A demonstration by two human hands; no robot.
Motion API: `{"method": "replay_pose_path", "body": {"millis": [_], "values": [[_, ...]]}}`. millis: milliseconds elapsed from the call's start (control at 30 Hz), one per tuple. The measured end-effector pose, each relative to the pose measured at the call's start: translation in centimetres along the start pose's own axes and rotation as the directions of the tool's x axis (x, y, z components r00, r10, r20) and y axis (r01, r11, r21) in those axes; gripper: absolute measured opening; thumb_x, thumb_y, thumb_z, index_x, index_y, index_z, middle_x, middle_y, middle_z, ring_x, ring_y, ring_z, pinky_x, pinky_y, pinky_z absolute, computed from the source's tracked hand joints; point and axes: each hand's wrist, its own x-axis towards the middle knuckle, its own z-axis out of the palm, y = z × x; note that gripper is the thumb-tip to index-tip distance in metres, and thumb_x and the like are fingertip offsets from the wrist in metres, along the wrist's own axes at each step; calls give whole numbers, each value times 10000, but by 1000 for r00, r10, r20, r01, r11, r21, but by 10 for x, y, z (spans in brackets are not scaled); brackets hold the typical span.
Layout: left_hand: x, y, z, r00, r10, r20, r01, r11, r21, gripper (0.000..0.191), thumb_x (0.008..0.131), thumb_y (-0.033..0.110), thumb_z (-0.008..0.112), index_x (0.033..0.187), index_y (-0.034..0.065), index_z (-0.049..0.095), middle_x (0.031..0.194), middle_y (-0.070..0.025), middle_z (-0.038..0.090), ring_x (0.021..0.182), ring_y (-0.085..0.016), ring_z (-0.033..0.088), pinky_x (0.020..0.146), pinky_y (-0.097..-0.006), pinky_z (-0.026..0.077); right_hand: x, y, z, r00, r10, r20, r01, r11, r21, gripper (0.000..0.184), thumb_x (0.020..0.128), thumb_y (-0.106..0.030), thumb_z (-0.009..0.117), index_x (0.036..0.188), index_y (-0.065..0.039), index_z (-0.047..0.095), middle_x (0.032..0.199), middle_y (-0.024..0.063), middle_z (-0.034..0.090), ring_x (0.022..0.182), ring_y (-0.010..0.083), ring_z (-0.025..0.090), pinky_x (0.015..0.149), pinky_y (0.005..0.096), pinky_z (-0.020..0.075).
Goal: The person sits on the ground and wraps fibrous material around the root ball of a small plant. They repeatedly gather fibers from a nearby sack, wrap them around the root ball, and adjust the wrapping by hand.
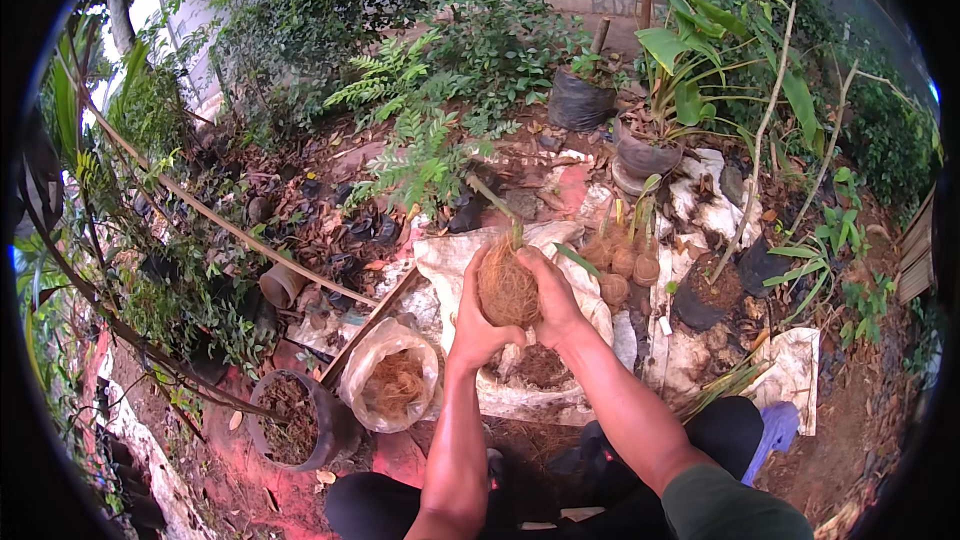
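Between both palms I hold a fibre-covered ball (508,286), wrapped in brown coconut-like fibre, with a green stem (517,231) rising from its top. My left hand (476,322) grips its left side, and my right hand (553,296) cups its right side. Below the hands lies a white woven sack (450,259) with dark soil (538,366) on it. To the left of my left forearm stands a clear plastic bag (352,390) with loose brown fibre (394,384) inside. Several smaller fibre balls (622,262) with green shoots sit together beyond my right hand.
A pot of soil (319,420) stands at lower left, near a wooden strip (367,326). At right are a black planting bag (697,307) with a bare stem and a purple plastic bag (776,431). A broad-leaved potted plant (649,150) and shrubs (315,37) stand farther back.
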Motion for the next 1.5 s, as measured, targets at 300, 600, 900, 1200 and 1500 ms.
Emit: {"method": "replay_pose_path", "body": {"millis": [300,600,900,1200,1500], "values": [[0,-2,2,982,-125,-141,119,992,-49,605,806,143,756,1331,16,483,1194,-128,597,1125,-220,561,1013,-333,426,-5,3,5,1000,-8,3,8,997,-80,332,956,-203,525,1244,-38,529,1152,67,591,1049,150,567,896,310,471],[-7,-25,-1,998,-54,-44,33,924,-380,994,730,529,771,1452,37,295,1403,-157,414,1295,-256,413,1058,-372,370,-2,2,4,997,46,-60,-40,996,85,337,957,-228,525,1246,-54,534,1122,49,620,1002,146,601,897,346,493],[-4,-15,27,971,26,-236,-57,991,-124,503,939,207,538,1361,-40,421,1320,-157,520,1220,-235,496,1053,-354,369,-1,9,6,916,-369,157,401,854,-330,344,950,-182,571,1231,12,527,1109,61,607,1007,112,553,890,270,451],[-5,-5,41,913,220,-344,-136,958,252,386,1017,162,376,1304,-65,499,1326,-200,529,1267,-304,483,1060,-385,366,-6,8,5,893,-421,160,448,792,-414,385,934,-176,605,1234,50,522,1131,95,605,1031,138,554,909,281,447],[-10,-6,43,846,484,-222,-293,771,565,327,985,105,450,1242,-65,561,1310,-222,541,1253,-365,494,1054,-440,369,-3,10,0,926,-362,109,377,863,-337,339,957,-165,563,1223,42,521,1142,90,584,1060,137,533,926,282,429]]}}
